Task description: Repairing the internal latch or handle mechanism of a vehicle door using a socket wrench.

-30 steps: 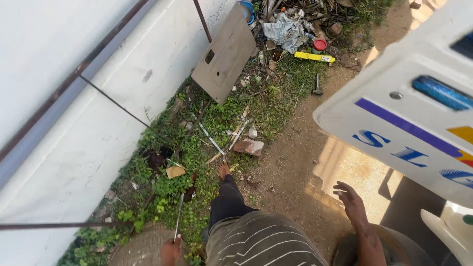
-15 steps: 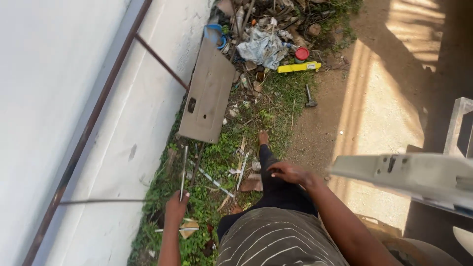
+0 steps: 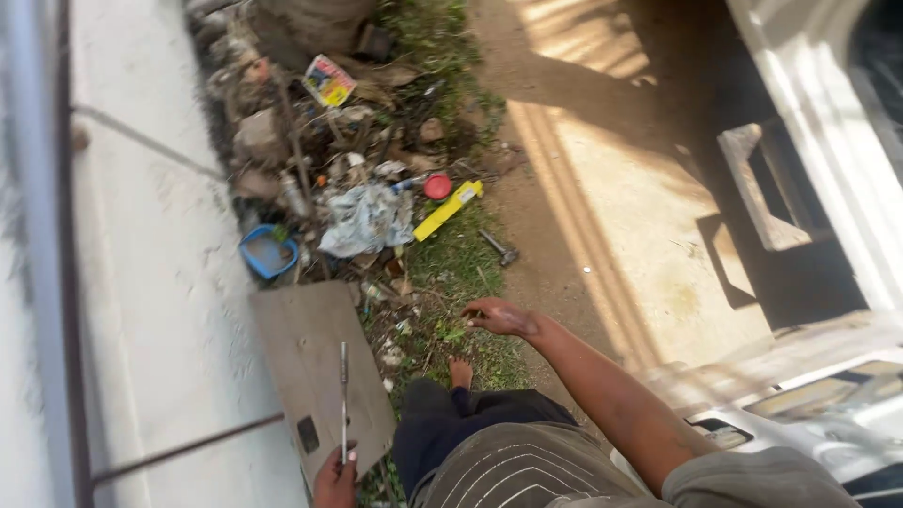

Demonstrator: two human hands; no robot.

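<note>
Right arm stretched from the lower right of the frame up toward the centre, forearm bare, wrist bent, right hand [image 3: 500, 317] hanging palm-down over the grass with fingers loosely curled and spread, closed on nothing. Left hand [image 3: 336, 477] low at the bottom edge, left of centre, only partly in view, fingers wrapped tight round the lower end of a thin metal rod [image 3: 343, 395], rod standing nearly straight up the frame. Behind the rod, a flat grey-brown board [image 3: 301, 353] leaning against the pale wall [image 3: 169, 282] at the left. Bare foot [image 3: 461, 373] on the grass just below the right hand. Upper centre, well apart from both hands: a litter heap with a crumpled grey bag [image 3: 365, 218], a blue bowl [image 3: 266, 252], a yellow bar [image 3: 448, 209] and a red cap [image 3: 436, 186].
</note>
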